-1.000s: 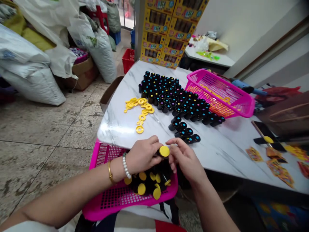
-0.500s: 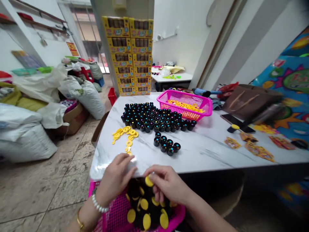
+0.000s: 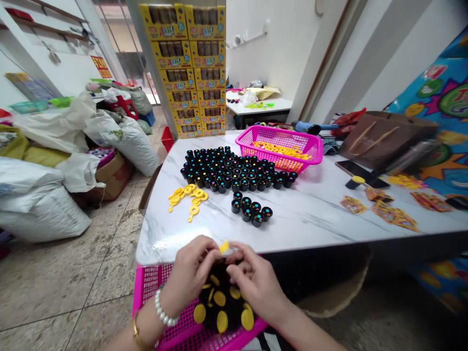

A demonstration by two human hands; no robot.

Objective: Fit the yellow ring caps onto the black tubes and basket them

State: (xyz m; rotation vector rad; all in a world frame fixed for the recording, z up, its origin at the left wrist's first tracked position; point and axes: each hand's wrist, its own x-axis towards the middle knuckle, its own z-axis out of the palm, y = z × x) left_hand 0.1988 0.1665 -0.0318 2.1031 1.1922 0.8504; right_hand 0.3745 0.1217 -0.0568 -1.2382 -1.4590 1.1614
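Observation:
Over the near table edge my two hands meet, fingertips almost touching. Between them shows a small yellow plastic piece point(image 3: 224, 247) with something whitish beside it; its exact shape is blurred. My left hand point(image 3: 192, 268) pinches this piece from the left, pearl bracelet and gold bangle on its wrist. My right hand point(image 3: 258, 280) is closed at the piece's right side, its fingers partly hiding what they hold. Below them, a pink basket point(image 3: 137, 297) contains black pieces with yellow round caps point(image 3: 222, 321). On the table lie yellow rings with short stems point(image 3: 193, 210).
Many black cylinders with coloured dots point(image 3: 226, 170) stand grouped on the table point(image 3: 310, 219), several more point(image 3: 252, 208) nearer. Behind are a pink basket point(image 3: 316, 146) of yellow rings and stacked yellow boxes point(image 3: 190, 73). Small packets point(image 3: 395, 214) and a brown bag point(image 3: 383, 139) lie right.
My left hand has left the yellow rings and moved right to meet my right hand. One ring nearest the hand is gone from the table. The yellow cap in my right hand is now hidden.

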